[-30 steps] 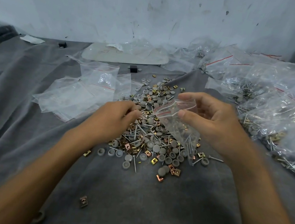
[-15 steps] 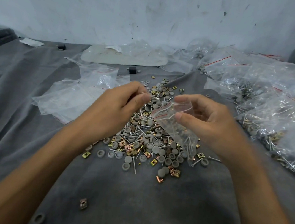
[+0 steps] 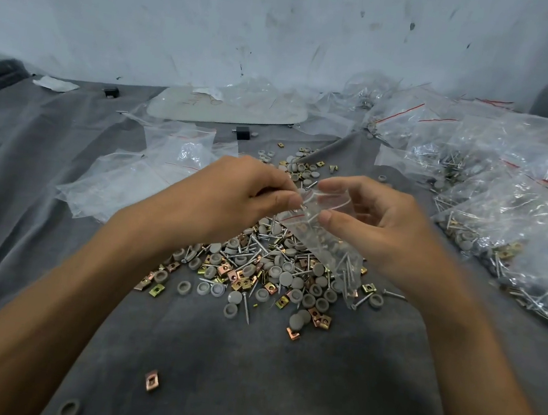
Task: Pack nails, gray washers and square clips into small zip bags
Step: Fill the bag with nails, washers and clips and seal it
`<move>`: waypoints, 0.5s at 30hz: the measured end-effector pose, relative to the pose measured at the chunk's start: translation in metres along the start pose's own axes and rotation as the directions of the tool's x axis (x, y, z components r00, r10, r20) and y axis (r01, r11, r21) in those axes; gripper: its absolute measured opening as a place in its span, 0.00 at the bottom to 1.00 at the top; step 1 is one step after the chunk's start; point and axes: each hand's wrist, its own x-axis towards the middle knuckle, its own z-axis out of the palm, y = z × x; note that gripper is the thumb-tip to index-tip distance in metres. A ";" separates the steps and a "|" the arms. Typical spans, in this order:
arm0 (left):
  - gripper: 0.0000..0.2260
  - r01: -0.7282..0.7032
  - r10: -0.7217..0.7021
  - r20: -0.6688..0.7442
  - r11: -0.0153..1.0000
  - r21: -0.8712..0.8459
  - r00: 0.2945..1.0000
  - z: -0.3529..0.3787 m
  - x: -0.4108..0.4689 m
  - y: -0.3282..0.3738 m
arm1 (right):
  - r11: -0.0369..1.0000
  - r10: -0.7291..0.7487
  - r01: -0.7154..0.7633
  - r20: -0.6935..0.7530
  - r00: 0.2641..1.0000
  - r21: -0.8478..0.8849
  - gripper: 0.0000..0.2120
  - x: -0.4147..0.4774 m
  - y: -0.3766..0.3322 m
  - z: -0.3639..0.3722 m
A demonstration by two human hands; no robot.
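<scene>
Just above the pile of hardware (image 3: pixel 257 274), the right hand (image 3: pixel 377 227) pinches the small zip bag (image 3: pixel 326 245) by its open mouth, the bag sagging toward the pile. The left hand (image 3: pixel 232 198) is right beside it, pinching nails (image 3: pixel 301 206) at that mouth.

- Two hands showed: one left hand (image 3: pixel 243 196), one right hand (image 3: pixel 378 220).
- One small zip bag (image 3: pixel 326 245) was held up.
- Nails (image 3: pixel 245 305), gray washers (image 3: pixel 286 278) and square clips (image 3: pixel 293 334) lay in one heap, dozens of each, too many to count.
- One stray clip (image 3: pixel 151 380) and one stray washer (image 3: pixel 68 409) lay apart.
- Two black blocks (image 3: pixel 243 133) and one white board (image 3: pixel 229 112) lay behind.
- Filled bags (image 3: pixel 506 215) overlapped too much to count.
</scene>
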 end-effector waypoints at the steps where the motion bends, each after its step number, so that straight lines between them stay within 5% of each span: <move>1: 0.09 0.002 -0.002 0.002 1.000 -0.019 1.000 0.000 0.001 -0.001 | 1.000 0.003 -0.003 0.001 1.000 0.000 0.14 0.000 -0.001 0.000; 8: 0.05 -0.029 0.015 -0.096 0.987 -0.156 0.995 -0.004 0.005 -0.004 | 1.000 0.004 -0.004 0.001 1.000 -0.008 0.14 0.001 0.002 0.001; 15: 0.03 -0.039 -0.014 -0.414 0.992 -0.120 0.910 0.006 0.019 0.004 | 1.000 -0.017 0.017 -0.006 1.000 -0.009 0.15 0.004 0.009 0.001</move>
